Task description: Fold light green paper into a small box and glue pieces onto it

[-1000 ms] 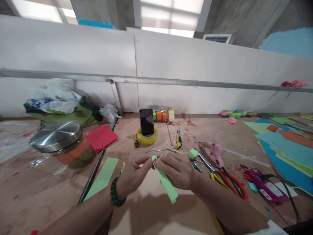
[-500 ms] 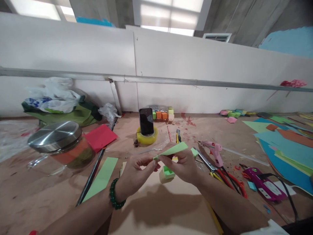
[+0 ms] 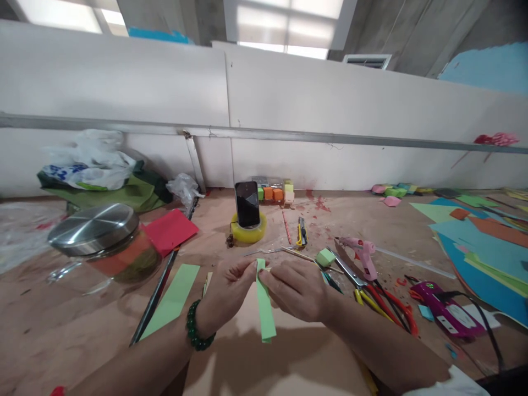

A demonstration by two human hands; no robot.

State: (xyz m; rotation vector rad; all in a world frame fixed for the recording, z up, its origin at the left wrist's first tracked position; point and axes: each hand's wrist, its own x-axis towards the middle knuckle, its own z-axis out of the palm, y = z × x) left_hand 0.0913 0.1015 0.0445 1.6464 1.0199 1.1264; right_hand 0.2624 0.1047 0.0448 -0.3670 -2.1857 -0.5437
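Observation:
A narrow light-green paper strip hangs from between my two hands, its lower end toward me. My left hand, with a green bead bracelet at the wrist, pinches the strip's top edge. My right hand has its fingers closed on the same strip from the right. Both hands are over a pale board. Just right of my right hand sits a small green paper cube. A wider green paper piece lies left of my left hand.
A phone stands in a yellow tape roll. On the right are a box cutter, scissors, a pink glue gun and coloured paper sheets. A glass jar and red paper stand left.
The green strip has turned from pointing up to the right to hanging down toward me. My right hand has shifted lower and closed more. The small open green box is no longer visible.

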